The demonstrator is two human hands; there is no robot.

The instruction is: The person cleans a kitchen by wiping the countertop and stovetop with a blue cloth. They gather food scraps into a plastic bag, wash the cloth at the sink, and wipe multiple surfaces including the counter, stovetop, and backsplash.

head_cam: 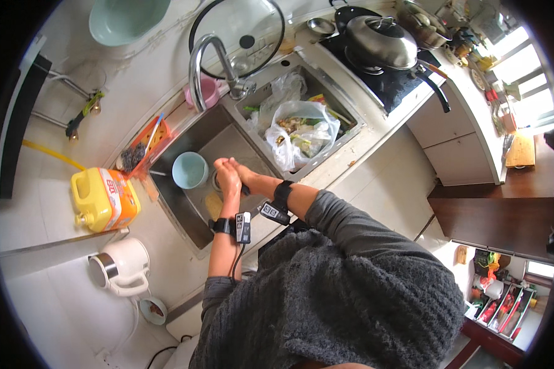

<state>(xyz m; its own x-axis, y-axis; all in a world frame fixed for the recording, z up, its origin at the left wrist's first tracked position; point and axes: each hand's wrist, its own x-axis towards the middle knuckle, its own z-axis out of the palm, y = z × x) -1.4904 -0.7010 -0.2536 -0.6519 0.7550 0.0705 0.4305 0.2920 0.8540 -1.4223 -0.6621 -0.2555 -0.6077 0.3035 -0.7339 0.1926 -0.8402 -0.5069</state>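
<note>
My left hand and my right hand are pressed together, palm to palm, over the drain of the left sink basin. No object shows clearly between them; a small dark thing by the right wrist is too unclear to name. To the left of my hands a light blue bowl stands in the basin. Under my left hand lies a yellowish sponge or cloth. The chrome faucet arches behind, its spout above the basin's back edge. Both wrists wear straps with small devices.
The right basin holds a white plastic bag of food scraps. An orange caddy with a steel scourer and a yellow jug stand left. A white electric kettle is nearer. A lidded wok sits on the black cooktop at right.
</note>
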